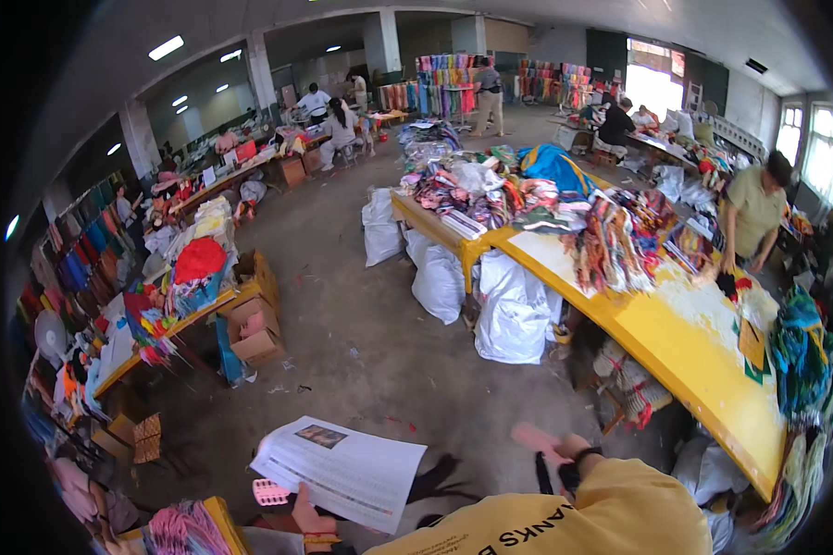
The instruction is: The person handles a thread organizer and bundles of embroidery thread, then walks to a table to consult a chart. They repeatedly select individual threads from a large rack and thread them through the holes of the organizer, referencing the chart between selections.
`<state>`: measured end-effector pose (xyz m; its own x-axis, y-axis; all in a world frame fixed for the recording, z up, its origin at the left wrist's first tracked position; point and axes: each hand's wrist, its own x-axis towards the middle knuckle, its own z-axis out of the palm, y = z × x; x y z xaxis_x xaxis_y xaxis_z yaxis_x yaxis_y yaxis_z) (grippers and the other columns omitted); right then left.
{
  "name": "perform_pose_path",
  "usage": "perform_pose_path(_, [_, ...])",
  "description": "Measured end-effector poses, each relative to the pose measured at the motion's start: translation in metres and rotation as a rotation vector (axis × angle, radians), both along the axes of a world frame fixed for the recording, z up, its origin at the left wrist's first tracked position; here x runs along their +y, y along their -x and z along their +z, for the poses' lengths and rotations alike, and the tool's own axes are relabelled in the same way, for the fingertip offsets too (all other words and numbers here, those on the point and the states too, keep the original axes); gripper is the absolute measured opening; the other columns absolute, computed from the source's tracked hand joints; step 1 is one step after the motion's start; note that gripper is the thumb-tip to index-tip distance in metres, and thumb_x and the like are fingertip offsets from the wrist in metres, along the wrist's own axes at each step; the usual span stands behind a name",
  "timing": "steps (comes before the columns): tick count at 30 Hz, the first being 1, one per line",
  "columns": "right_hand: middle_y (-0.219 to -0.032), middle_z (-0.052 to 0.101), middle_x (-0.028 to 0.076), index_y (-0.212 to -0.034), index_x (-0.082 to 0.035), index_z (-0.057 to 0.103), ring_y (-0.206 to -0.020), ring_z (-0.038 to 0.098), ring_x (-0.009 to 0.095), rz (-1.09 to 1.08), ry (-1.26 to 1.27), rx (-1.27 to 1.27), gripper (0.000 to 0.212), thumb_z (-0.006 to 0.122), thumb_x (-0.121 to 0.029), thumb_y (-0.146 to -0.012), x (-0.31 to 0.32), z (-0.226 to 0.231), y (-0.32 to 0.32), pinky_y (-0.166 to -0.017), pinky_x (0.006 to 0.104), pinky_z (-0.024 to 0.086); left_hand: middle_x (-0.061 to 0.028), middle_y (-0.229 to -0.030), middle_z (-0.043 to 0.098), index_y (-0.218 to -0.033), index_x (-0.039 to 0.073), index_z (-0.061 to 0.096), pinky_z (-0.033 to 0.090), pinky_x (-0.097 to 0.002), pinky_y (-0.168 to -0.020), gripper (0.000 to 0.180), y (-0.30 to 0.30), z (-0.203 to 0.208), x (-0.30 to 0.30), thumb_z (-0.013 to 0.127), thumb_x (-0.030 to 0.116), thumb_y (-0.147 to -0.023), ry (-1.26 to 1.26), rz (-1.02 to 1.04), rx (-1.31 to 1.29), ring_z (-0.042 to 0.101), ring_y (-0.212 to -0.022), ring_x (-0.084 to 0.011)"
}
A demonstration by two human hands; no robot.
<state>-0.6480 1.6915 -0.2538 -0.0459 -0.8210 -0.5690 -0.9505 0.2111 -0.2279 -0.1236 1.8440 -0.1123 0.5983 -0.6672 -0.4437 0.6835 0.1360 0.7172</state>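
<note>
At the lower left, my left hand (317, 520) is closed on a white printed paper sheet (361, 486) with a small dark picture near its top. A pink card with white patches (270, 492) sticks out beside the sheet, next to the same hand. My right hand (574, 448) is at the lower middle right, closed on a pink flat piece (535, 438) smeared by motion. A black strip (543, 474) hangs below that piece; what it is I cannot tell. A dark band circles my right wrist.
To the right runs a long yellow table (685, 342) heaped with yarn skeins (611, 245); white sacks (512, 310) stand beneath it. Left, another table holds coloured yarn and a red bundle (199, 261), with a cardboard box (254, 333) beside it. Several people work around the room, one nearby (754, 208).
</note>
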Motion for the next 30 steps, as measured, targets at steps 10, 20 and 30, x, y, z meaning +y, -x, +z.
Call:
perform_pose_path(10, [-0.092,0.058,0.02,-0.096,-0.003,0.058,-0.089,0.054,0.035,0.335,0.201,-0.234,0.039,0.05,-0.035,-0.075,-0.315,0.048,-0.278,-0.078,0.0399,0.042,-0.0075,-0.107,0.053,-0.111,0.002,0.047,0.038,-0.0342,-0.086,0.038,-0.165,-0.041,-0.204,0.046,0.029,-0.084,-0.046,0.056,-0.087,0.049,-0.098,-0.0235])
perform_pose_path(20, [-0.088,0.059,0.022,-0.09,0.002,0.06,-0.087,0.056,0.034,-0.165,0.165,-0.17,0.046,0.055,-0.038,-0.068,-0.475,0.017,-0.292,-0.078,0.0377,0.043,-0.0071,-0.1,0.056,-0.103,0.0,0.052,0.044,-0.0358,-0.076,0.025,-0.268,0.023,-0.568,0.052,0.014,-0.083,0.116,-0.175,-0.103,0.054,-0.088,-0.0199])
perform_pose_path(30, [-0.091,0.058,0.022,-0.091,-0.006,0.061,-0.086,0.056,0.035,0.0,0.141,-0.292,0.041,0.048,-0.038,-0.071,-0.784,0.01,-0.49,-0.077,0.039,0.043,-0.0051,-0.099,0.056,-0.106,0.002,0.051,0.042,-0.0311,-0.077,0.027,-0.4,0.021,-0.791,0.054,0.013,-0.081,0.085,-0.094,-0.175,0.053,-0.087,-0.0182])
